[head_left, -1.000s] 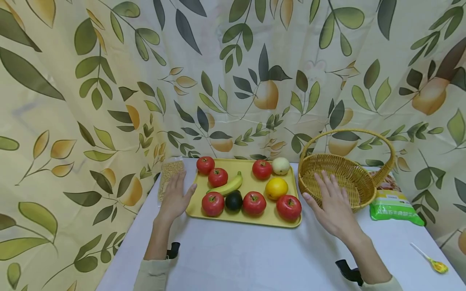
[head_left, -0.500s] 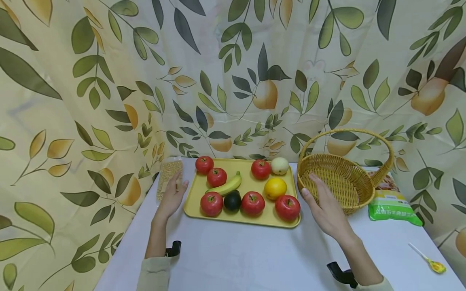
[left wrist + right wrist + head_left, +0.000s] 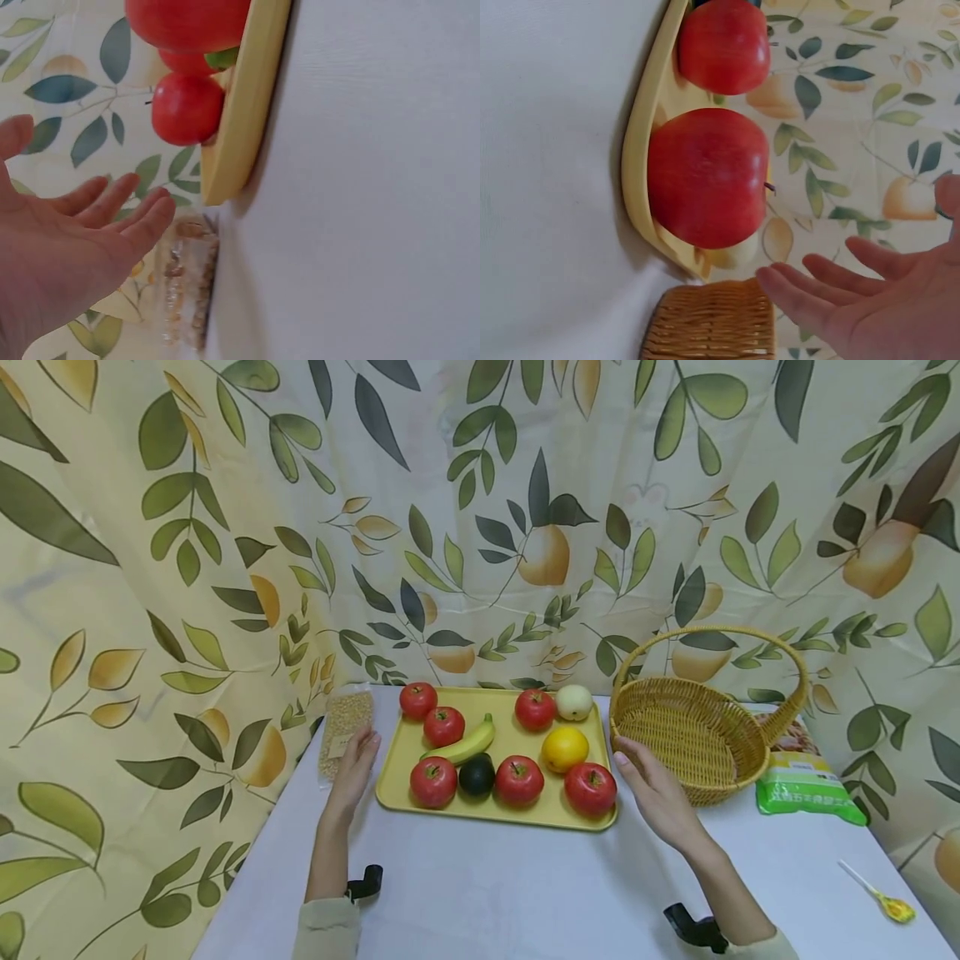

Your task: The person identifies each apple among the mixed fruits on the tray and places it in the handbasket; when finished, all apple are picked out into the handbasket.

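Observation:
A yellow tray (image 3: 495,815) bears several red apples (image 3: 590,789), a banana (image 3: 463,743), a dark avocado (image 3: 476,775), an orange-yellow fruit (image 3: 566,749) and a pale round fruit (image 3: 573,702). My left hand (image 3: 351,779) hovers off the tray's left end, palm facing it, fingers loosely extended and holding nothing. Behind that hand lies a clear bag of pale grains (image 3: 347,720). My right hand (image 3: 658,793) is off the tray's right end, fingers extended and holding nothing. Its fingertips overlap the wicker basket (image 3: 697,735) in the head view; the right wrist view shows them close over the basket's side.
A green and yellow packet (image 3: 806,785) lies right of the basket, partly behind it. Near the table's right edge is a small spoon-like item (image 3: 885,897) with a white stem and yellow head. A leaf-patterned cloth (image 3: 525,527) hangs behind the white table (image 3: 480,893).
Both hands have turned from palms down to palms facing inward. The right hand has shifted left and slightly back toward me. Fruit, tray and basket stay in place.

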Demonstrator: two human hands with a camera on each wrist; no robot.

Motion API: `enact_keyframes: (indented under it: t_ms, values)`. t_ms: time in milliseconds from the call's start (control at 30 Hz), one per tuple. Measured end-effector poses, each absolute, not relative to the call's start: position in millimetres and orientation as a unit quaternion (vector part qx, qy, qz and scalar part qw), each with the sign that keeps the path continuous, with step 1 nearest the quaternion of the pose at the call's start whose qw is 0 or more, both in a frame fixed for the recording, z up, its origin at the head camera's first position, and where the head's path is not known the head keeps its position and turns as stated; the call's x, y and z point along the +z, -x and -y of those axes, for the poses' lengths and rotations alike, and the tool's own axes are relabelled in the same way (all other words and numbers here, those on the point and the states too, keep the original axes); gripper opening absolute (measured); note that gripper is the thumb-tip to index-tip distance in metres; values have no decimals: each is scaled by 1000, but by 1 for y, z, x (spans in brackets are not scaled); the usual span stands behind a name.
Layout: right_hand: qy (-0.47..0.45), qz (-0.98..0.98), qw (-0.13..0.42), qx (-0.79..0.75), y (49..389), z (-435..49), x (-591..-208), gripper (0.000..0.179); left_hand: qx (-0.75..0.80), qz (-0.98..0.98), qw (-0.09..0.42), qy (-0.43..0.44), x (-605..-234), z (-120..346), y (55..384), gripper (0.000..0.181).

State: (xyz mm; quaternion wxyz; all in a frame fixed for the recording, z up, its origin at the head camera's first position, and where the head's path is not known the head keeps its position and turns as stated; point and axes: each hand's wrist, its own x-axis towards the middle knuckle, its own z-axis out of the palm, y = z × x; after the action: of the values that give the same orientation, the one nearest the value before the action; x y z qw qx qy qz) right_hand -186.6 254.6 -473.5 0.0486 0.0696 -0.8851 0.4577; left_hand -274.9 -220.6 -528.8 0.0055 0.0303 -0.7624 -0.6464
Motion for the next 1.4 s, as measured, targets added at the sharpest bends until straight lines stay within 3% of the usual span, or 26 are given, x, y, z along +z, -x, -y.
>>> enact_keyframes:
  t_ms: [333,667,967,1400]
  values:
    - [-36,857,-29,512,196,-256,-485,67,-704,707,-34,-59,-539,216,273,65]
    - [15,822,-106,560,204,-256,-497,61,-728,683,-36,-49,-550,219,270,53]
    - [31,795,-99,598,211,-253,-511,57,-705,707,-42,-32,-559,223,267,90]
    - [51,762,-114,636,213,-250,-520,60,-734,674,-25,-79,-565,224,269,93]
